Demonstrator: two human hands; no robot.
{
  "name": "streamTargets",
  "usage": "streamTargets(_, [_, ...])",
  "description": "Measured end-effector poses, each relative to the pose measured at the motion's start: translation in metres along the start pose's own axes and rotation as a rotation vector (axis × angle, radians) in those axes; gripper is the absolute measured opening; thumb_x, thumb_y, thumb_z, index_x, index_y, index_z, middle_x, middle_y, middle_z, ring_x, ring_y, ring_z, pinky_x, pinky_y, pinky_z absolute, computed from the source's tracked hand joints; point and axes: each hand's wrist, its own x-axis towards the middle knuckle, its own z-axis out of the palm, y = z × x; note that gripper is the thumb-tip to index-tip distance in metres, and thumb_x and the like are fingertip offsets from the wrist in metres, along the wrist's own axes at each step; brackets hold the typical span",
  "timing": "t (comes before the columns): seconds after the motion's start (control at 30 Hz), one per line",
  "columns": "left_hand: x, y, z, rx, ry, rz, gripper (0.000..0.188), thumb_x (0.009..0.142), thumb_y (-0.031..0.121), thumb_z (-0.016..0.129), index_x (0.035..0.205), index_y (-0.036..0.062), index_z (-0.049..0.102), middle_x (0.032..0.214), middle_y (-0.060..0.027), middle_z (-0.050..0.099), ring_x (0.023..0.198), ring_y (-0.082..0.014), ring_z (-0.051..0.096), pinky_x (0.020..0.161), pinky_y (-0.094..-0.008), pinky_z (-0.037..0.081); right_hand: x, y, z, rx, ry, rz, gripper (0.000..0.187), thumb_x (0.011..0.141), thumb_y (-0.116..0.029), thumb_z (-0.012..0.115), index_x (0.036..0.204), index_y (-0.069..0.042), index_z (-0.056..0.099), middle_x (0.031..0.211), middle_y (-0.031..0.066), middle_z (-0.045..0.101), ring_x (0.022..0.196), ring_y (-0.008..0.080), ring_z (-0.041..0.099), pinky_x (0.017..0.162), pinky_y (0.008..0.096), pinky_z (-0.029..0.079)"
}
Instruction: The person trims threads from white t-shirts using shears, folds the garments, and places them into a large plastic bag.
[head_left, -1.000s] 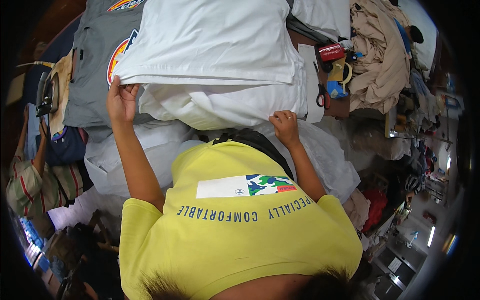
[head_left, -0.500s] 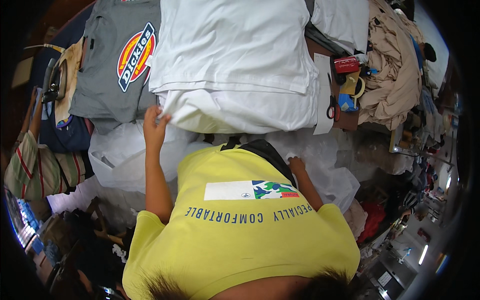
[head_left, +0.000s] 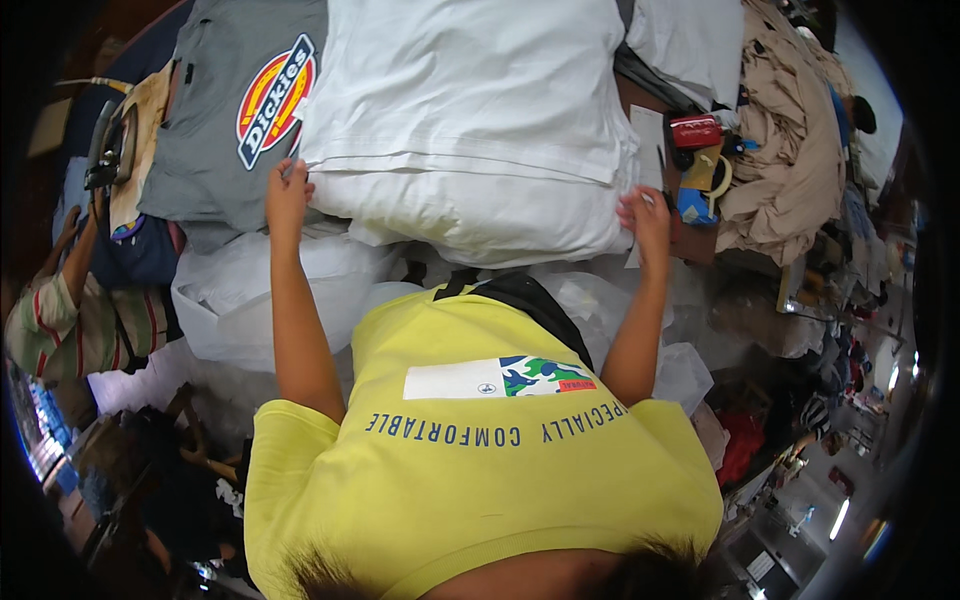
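Wears a yellow shirt (head_left: 480,490), filling the near part of the view. Stands over pale plastic bags (head_left: 265,300), bunched along the front of the desk (head_left: 693,242). Reaches forward with both arms to the near end of a stack of white cloth (head_left: 460,100), lying straight ahead on the desk, hem toward the body. Puts the left hand (head_left: 286,205) at the left corner of the hem, thumb and fingers near each other. Puts the right hand (head_left: 650,225) at the right edge of the stack, fingers bent and slightly apart. Cannot tell at this angle between a firm pinch and a light touch, on either side.

Seems to be at the straightening step: a fairly straight hem above, a looser, creased lower layer (head_left: 470,215) sagging beneath. Probably calls next for an even hold at both corners and a gentle outward pull, without dragging the top askew.

Just left of the stack, a grey shirt (head_left: 205,140) with a bright printed badge. To the right, a paper strip (head_left: 648,130), a roll of tape (head_left: 722,178) and a red can-like thing (head_left: 694,131). Beyond these, a heap of beige cloth (head_left: 790,140). Off at the far left, an iron (head_left: 112,145), with another person's arm (head_left: 80,260) just below.
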Motion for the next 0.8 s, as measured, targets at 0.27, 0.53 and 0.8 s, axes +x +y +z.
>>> streamTargets(0.27, [0.023, -0.002, 0.013, -0.445, -0.05, -0.176, 0.027, 0.086, 0.029, 0.061, 0.096, 0.0055, 0.055, 0.083, -0.0025, 0.057, 0.067, -0.0091, 0.056, 0.059, -0.0212, 0.048, 0.022, 0.003, 0.038, -0.29, 0.2, -0.231, 0.031, 0.081, -0.026, 0.067, 0.1, -0.003, 0.056, 0.068, 0.0029, 0.057, 0.062, 0.0098, 0.055, 0.057, 0.0246, 0.044])
streamTargets(0.53, [0.027, -0.023, -0.028, -0.621, -0.072, -0.154, 0.018, 0.087, 0.021, 0.061, 0.095, 0.0071, 0.054, 0.081, -0.0009, 0.06, 0.069, -0.0113, 0.059, 0.068, -0.0286, 0.053, 0.011, 0.007, 0.019, 0.192, 0.081, -0.098, 0.027, 0.079, -0.007, 0.065, 0.101, -0.001, 0.051, 0.068, -0.0003, 0.053, 0.056, 0.006, 0.049, 0.05, 0.0187, 0.039])
streamTargets(0.8, [-0.019, -0.024, -0.004, 0.096, 0.247, 0.317, 0.023, 0.086, 0.014, 0.06, 0.105, 0.0032, 0.054, 0.091, -0.0056, 0.06, 0.082, -0.0172, 0.057, 0.075, -0.0295, 0.047, -0.013, 0.018, 0.037, -0.56, 0.444, -0.582, 0.028, 0.075, -0.001, 0.065, 0.1, -0.004, 0.052, 0.091, 0.0109, 0.054, 0.083, 0.0205, 0.054, 0.073, 0.0333, 0.045])
